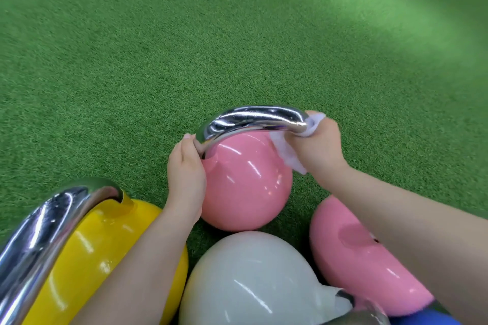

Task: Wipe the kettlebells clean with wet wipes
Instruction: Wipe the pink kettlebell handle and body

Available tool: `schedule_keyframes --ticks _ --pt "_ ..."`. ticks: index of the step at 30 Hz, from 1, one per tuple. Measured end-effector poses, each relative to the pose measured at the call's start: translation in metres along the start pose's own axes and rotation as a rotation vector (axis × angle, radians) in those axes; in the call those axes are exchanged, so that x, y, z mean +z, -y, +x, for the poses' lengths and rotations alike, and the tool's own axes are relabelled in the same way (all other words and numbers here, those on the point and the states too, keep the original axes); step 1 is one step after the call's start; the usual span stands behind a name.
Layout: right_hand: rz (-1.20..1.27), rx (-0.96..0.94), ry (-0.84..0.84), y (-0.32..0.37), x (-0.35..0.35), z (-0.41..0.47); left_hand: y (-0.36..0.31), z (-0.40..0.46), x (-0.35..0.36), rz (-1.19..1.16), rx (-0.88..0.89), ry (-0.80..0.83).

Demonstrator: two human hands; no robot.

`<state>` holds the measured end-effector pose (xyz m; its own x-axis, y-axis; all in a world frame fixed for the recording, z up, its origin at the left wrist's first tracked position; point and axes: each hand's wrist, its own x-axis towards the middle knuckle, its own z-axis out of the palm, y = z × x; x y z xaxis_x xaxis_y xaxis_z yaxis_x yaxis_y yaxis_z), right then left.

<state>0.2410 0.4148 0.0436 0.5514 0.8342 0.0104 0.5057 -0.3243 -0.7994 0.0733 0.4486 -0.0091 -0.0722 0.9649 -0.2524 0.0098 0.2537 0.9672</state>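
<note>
A pink kettlebell [245, 182] with a chrome handle [250, 120] stands on the green turf in the middle of the view. My left hand [186, 174] grips the left leg of that handle, where it meets the pink body. My right hand [320, 145] is wrapped around the right end of the handle with a white wet wipe [289, 153] between palm and metal; the wipe's loose end hangs down over the pink body.
A yellow kettlebell [100, 258] with a large chrome handle sits at the lower left. A white kettlebell [250, 280] lies at the bottom centre and a second pink kettlebell [351, 253] under my right forearm. Green turf [237, 34] stretches ahead.
</note>
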Motion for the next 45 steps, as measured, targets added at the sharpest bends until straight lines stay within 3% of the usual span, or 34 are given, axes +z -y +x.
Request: schedule_keyframes --ticks 2,4,7,10,15,18,21,25,28,30,34,39,41,45 --pt "-0.158 -0.229 0.061 0.018 -0.01 -0.003 0.0 0.0 0.0 0.001 -0.007 0.005" --pt "-0.205 -0.328 0.093 0.021 -0.012 -0.002 0.0 0.0 -0.001 0.001 -0.008 0.011" --pt "-0.013 -0.058 0.03 -0.007 -0.003 -0.001 -0.001 0.0 0.0 0.008 -0.004 0.009" --pt "0.204 0.25 0.084 -0.032 0.014 -0.005 -0.001 -0.001 -0.001 0.001 -0.006 0.017" --pt "0.364 0.426 0.032 -0.035 0.031 -0.011 -0.007 -0.005 0.0 0.001 -0.003 -0.002" --pt "0.286 0.434 -0.004 -0.028 0.023 -0.002 -0.005 -0.003 -0.001 -0.012 0.007 -0.003" --pt "0.096 0.239 0.172 -0.01 -0.001 0.009 -0.001 0.0 -0.002 0.007 0.008 -0.003" --pt "-0.347 -0.033 0.636 0.045 -0.03 0.02 -0.003 0.0 -0.001 0.014 0.005 -0.014" --pt "-0.775 -0.131 0.841 0.081 -0.02 0.028 -0.002 0.001 -0.002 0.028 0.002 -0.021" --pt "-0.801 -0.111 0.921 0.089 -0.012 0.033 -0.001 0.003 -0.001 0.022 0.003 -0.012" --pt "-0.316 0.215 0.853 0.062 -0.019 0.05 0.001 0.005 0.0 0.028 -0.007 0.005" --pt "0.387 0.519 0.478 0.001 -0.011 0.053 0.0 0.004 -0.001 0.029 0.01 0.012" --pt "0.572 0.586 0.328 -0.015 -0.005 0.046 -0.001 0.004 0.0 0.017 0.001 0.007" --pt "0.911 0.646 0.221 -0.042 0.008 0.028 -0.002 0.003 0.0 0.01 -0.013 -0.006"
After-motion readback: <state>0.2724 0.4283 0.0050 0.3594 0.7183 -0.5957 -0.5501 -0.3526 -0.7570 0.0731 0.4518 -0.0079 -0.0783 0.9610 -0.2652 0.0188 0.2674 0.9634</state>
